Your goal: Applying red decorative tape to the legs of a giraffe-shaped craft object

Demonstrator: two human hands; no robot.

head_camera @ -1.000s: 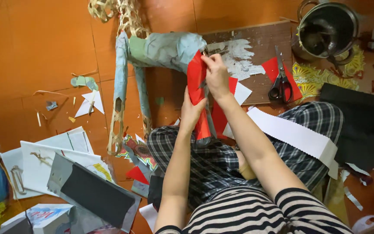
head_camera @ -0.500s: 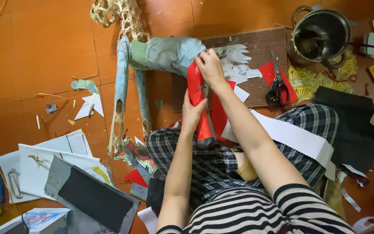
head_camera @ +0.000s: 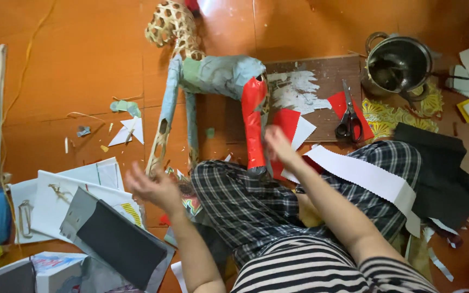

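The left hand (head_camera: 156, 187) is hovering low at the left, blurred, its fingers (head_camera: 137, 176) spreading loosely apart and closing on nothing; it is hanging just above the stack of white papers (head_camera: 55, 198) and the grey-and-black folder (head_camera: 112, 239), near the foot of the figure's front leg. The right hand (head_camera: 278, 145) is also blurred, sitting just beside the red-wrapped hind leg (head_camera: 253, 122) of the papier-mâché animal figure (head_camera: 213, 76), and over a red and white paper scrap (head_camera: 294, 127); its fingers are looking loosely curled and gripping nothing, though the blur is hiding whether the tips are brushing the paper. The figure is standing on the orange floor (head_camera: 55, 70) in front of the person's checked-trousered knees, its woven basketwork head (head_camera: 172, 24) pointing away, the pale blue-grey body resting against the brown board (head_camera: 313, 81) smeared with white paste. Scissors (head_camera: 347, 114) with black handles are lying on that board over a red sheet, and a steel pot (head_camera: 398, 65) is sitting further right. Compared with half a second before, both hands are no longer pressing the red paper onto the leg: the left has swung down and away to the left, the right has slipped off to the side, and the red wrapping is now showing uncovered along the whole leg
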